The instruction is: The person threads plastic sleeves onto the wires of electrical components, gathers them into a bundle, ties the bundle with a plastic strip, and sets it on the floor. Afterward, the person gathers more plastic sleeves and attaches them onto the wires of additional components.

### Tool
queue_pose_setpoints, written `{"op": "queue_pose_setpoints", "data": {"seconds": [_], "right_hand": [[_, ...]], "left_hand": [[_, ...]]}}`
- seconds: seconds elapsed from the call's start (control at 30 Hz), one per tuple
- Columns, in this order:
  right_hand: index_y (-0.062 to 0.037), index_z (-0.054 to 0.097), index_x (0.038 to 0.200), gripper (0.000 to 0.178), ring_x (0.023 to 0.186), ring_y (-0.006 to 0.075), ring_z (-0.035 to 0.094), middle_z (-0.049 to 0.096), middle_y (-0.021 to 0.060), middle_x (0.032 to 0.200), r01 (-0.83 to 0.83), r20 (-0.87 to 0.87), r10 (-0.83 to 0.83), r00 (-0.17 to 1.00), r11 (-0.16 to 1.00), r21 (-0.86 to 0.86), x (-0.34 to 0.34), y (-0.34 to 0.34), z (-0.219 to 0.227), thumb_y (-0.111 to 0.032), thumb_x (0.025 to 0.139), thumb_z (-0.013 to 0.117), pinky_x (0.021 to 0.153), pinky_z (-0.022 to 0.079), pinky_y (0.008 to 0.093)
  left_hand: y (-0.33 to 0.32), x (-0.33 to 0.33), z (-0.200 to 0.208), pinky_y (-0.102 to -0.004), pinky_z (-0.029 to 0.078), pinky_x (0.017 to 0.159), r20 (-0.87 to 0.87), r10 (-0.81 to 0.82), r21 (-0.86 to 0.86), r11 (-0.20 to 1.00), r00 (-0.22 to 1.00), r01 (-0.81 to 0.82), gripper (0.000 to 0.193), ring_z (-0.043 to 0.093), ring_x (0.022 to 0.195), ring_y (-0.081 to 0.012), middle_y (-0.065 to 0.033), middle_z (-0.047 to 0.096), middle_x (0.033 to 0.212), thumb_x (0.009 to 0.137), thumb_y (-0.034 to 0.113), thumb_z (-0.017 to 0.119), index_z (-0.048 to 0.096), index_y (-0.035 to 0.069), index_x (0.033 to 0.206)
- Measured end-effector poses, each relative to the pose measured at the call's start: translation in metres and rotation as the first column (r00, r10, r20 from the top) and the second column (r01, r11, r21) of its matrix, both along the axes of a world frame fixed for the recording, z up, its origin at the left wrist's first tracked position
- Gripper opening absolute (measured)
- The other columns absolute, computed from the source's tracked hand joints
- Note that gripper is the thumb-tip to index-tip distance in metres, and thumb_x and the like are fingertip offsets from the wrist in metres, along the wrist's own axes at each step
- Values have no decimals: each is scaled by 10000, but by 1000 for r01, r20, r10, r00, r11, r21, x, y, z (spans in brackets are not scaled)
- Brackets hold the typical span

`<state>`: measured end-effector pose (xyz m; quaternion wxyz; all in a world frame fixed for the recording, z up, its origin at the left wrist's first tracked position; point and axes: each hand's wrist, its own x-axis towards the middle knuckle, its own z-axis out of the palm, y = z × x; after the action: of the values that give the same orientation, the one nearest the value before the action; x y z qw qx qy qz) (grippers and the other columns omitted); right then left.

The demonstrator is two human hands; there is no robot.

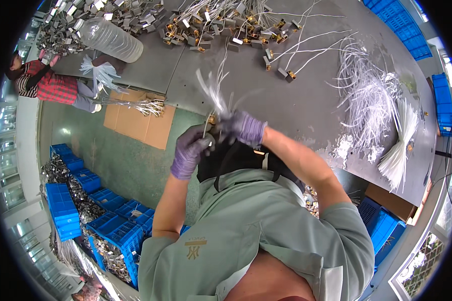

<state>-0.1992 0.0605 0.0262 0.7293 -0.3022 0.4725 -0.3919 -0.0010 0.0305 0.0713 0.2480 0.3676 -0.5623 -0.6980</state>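
Note:
Both my hands wear purple-grey gloves and meet in front of my body at the table's near edge. My left hand [190, 146] is closed, fingers pinched around a small brass-coloured metal piece [212, 119] with a thin white strand beside it. Close against it, my right hand [245, 128] has its fingers curled together on a bunch of thin white strands [216, 95], which fan upward and are smeared by motion. My fingers partly hide the metal piece and the strands' lower ends.
Small grey-and-brass metal pieces with white strands [289, 76] lie on the grey table [306, 100]. A plastic bottle [113, 40] stands by piled grey metal pieces [110, 12]. Loose strands [364, 95] cover the right side. Cardboard [140, 123], blue crates [118, 231] and another person [55, 85] are left.

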Motion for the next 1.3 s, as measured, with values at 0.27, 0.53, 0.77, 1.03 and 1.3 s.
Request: {"op": "queue_pose_setpoints", "data": {"seconds": [0.27, 0.53, 0.77, 1.03, 1.3], "right_hand": [[48, 566, 1036, 269, 753, 247, 667, 650, 160, 925, 534, 447, -549, 706, 827, 173, 31, -29, -8, -183, 903, 530, 527, 512, 303], [7, 564, 1059, 247, 694, 256, 681, 666, 158, 902, 628, 92, -632, 769, 775, 70, -32, -94, -19, -188, 908, 554, 461, 515, 315], [20, 587, 1010, 197, 662, 235, 680, 675, 154, 883, 648, 45, -646, 762, 758, -75, -50, -73, 16, -131, 884, 590, 477, 525, 298], [1, 542, 1096, 248, 731, 283, 689, 669, 163, 879, 782, 182, -765, 618, 572, -247, -98, -51, 58, -172, 920, 555, 522, 532, 294], [-7, 541, 1133, 276, 694, 252, 682, 665, 139, 844, 825, 203, -811, 549, 487, -287, -119, -36, 70, -191, 928, 545, 513, 525, 277]], "left_hand": [[10, 15, 16, -230, 426, 513, 12, 114, -104, 988, 993, -112, 437, 553, 607, -129, -123, 624, 748, 801, 250, 596, 534, -57, 1106], [100, 214, -89, -268, 433, 501, 205, 87, -172, 984, 975, -52, 234, 540, 551, -163, -91, 563, 622, 808, 214, 631, 552, -1, 857], [97, 215, -84, -301, 394, 467, -64, 333, 353, 889, 941, -291, 312, 500, 484, -175, -77, 504, 546, 847, 268, 627, 512, 37, 672], [60, 171, -72, -279, 383, 462, 300, 155, 87, 978, 941, -189, 322, 499, 467, -148, -66, 509, 522, 844, 283, 620, 538, 25, 669], [50, 177, -77, -289, 390, 472, 385, 167, -32, 985, 908, -167, 385, 512, 473, -141, -52, 513, 521, 859, 325, 579, 535, 27, 619]]}}
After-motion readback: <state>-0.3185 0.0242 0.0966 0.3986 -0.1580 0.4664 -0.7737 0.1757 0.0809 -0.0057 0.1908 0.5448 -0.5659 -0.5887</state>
